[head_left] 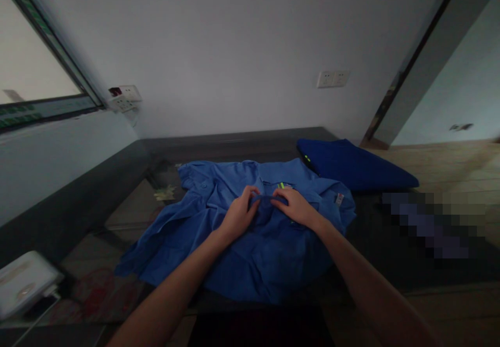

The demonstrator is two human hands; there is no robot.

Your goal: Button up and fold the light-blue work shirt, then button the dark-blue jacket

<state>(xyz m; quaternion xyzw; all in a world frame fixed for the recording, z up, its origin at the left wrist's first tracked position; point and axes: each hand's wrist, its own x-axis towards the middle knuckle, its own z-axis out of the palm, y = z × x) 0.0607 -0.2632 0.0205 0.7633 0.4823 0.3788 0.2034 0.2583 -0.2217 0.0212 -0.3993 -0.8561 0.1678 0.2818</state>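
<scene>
A blue work shirt (183, 232) lies spread and wrinkled over the dark table in front of me. Near its middle, my left hand (242, 212) pinches a folded edge of the cloth between thumb and fingers. A short way to the right, my right hand (294, 207) grips the same edge, so a narrow strip of fabric runs between the two hands. A small yellow-green mark shows on the shirt just beyond my right hand, and a white label sits on its right part. The fingertips are partly hidden by the fabric.
A folded dark-blue cloth item (355, 167) rests at the table's back right. At the lower left stands a white device (29, 279) with a cable. Small yellowish scraps (164, 193) lie left of the shirt. The wall with sockets (333, 79) rises behind the table (234, 149).
</scene>
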